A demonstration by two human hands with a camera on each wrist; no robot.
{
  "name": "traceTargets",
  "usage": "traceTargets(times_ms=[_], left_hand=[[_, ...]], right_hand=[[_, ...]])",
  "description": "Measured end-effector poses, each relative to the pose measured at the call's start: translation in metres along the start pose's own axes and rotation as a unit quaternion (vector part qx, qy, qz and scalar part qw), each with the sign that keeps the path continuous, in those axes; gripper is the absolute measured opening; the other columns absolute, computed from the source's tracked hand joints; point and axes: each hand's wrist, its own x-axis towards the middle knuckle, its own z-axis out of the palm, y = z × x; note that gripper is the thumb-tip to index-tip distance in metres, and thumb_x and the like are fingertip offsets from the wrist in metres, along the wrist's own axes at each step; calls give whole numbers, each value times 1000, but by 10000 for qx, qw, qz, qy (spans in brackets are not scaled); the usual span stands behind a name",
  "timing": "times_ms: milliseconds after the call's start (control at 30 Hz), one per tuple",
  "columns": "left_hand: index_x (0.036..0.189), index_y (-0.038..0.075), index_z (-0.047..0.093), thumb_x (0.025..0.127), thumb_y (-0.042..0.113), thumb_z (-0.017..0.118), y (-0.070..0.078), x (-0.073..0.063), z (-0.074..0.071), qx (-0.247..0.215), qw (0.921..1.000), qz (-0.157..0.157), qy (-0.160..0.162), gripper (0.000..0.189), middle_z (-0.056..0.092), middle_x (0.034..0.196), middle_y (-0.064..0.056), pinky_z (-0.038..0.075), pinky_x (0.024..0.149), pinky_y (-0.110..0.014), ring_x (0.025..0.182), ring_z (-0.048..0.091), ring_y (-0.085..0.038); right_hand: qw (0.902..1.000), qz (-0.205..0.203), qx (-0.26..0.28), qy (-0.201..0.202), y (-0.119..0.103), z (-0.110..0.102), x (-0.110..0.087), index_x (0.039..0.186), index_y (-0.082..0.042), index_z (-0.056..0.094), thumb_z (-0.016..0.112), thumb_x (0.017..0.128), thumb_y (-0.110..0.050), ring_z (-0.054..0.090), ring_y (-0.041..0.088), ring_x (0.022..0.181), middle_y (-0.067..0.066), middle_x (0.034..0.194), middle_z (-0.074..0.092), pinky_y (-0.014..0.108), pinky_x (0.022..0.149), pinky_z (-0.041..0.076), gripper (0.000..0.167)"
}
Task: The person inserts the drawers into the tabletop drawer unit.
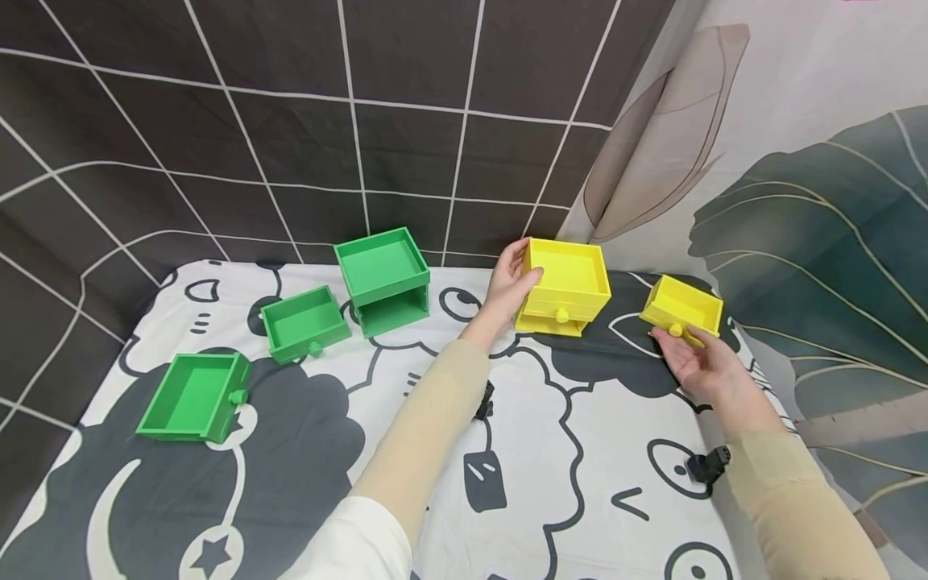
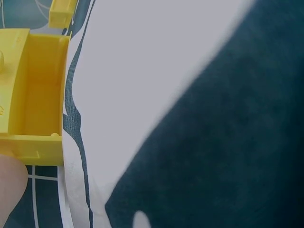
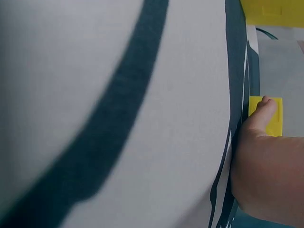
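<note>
At the left wall of the yellow cabinet, your left hand holds on, its thumb over the near edge and its fingers round towards the back. To the right of the cabinet and well apart from it, your right hand pinches the loose yellow drawer at its front end, thumb on one side of the round knob and fingers on the other; that drawer tilts, its front towards you. The cabinet itself stands upright, its upper drawer pushed in; the bay beneath gapes, as your left wrist view also shows.

Left of the cabinet, you have the green cabinet, its front open. Farther left lies one green drawer, just beside the green cabinet, and farthest left and nearer you than the yellow cabinet is another green drawer, its knob turned to the right. Beneath the cabinet spreads a cartoon-print cloth; behind it hangs a dark gridded cloth, and off to its right, a leaf-patterned curtain.
</note>
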Motion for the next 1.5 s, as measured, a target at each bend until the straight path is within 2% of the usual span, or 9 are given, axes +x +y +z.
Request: traceTargets(times_ms=[100,233,433,633,967,1333,1500], left_hand=[[157,7,45,97,-3,61,0,0,0,53,10000,-5,19,63,46,163,-13,39,129,-29,152,46,-27],[157,8,45,98,-2,61,0,1,0,113,9999,-23,27,62,46,163,-12,39,129,-29,152,46,-26],[157,8,45,98,-2,62,-2,3,-1,114,9999,-25,7,63,46,163,-12,39,129,-29,152,46,-26],[157,8,45,98,-2,62,-2,4,-1,107,9999,-16,-13,63,46,163,-12,39,129,-29,153,46,-26],[157,8,45,98,-1,62,-2,2,0,154,9999,-41,48,62,46,163,-12,39,129,-29,153,46,-26],[157,8,45,98,-2,62,-2,2,0,88,9999,-44,50,62,47,163,-12,40,129,-29,152,46,-26],[157,8,46,98,-3,62,-1,1,0,84,9999,-38,49,62,47,163,-12,39,129,-29,152,46,-26]], right_hand=[[9999,-31,18,117,-1,2,1,135,-31,58,73,102,-29,79,27,112,14,112,82,28,112,56,37],[9997,-62,-41,247,-2,6,3,133,-30,59,74,100,-25,80,26,108,14,109,82,28,108,59,36],[9995,-155,-213,161,1,6,3,113,-12,70,75,99,-22,81,24,104,15,103,83,26,103,61,18],[9994,-177,-293,-72,3,5,4,98,0,74,73,100,-24,82,24,98,15,98,83,25,100,62,23],[9994,-307,-144,-4,3,3,5,97,-3,75,77,98,-22,82,22,97,12,98,83,24,100,63,19],[9980,-433,-445,-129,4,1,3,96,-3,76,77,98,-23,82,21,96,11,97,82,24,99,63,20],[9973,-501,-534,-68,5,2,3,95,-4,78,79,97,-22,82,20,94,10,96,83,23,97,63,19]])
